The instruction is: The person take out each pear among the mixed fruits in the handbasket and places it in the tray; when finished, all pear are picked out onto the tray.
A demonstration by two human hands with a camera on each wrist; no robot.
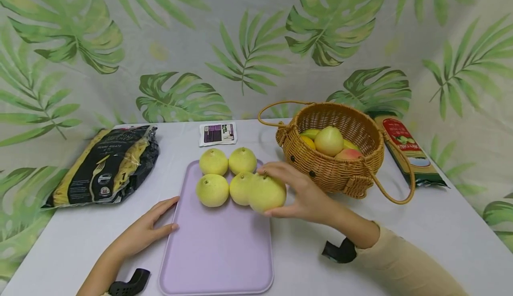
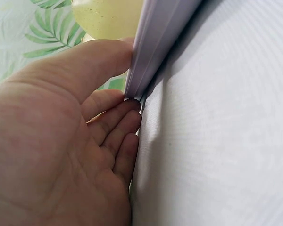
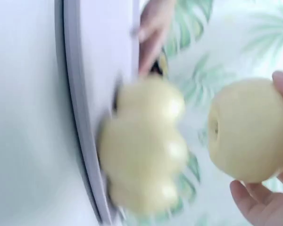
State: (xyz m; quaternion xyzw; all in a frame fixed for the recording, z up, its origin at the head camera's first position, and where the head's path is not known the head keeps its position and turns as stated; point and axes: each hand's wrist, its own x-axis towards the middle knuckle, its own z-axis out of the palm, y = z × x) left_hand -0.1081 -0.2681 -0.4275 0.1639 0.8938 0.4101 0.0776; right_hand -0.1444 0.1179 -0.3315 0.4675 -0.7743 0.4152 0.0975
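Note:
My right hand (image 1: 302, 193) grips a round yellow pear (image 1: 267, 193) by its sides, thumb below and fingers above in the head view. The right wrist view shows this pear (image 3: 250, 129) held apart from the tray. Several similar pears (image 1: 212, 190) sit together at the far end of a lilac tray (image 1: 216, 251); the held one overlaps the nearest right pear. My left hand (image 1: 140, 231) rests at the tray's left edge. In the left wrist view, its thumb and fingertips (image 2: 127, 49) touch the rim, with the fingers loosely bent.
A wicker basket (image 1: 334, 171) with a pear, a peach and yellow fruit stands at the right, its handles spread outward. Behind it lies a green and red packet (image 1: 409, 144). A pasta bag (image 1: 108, 167) lies at the left, and a small sachet (image 1: 218, 134) beyond the tray.

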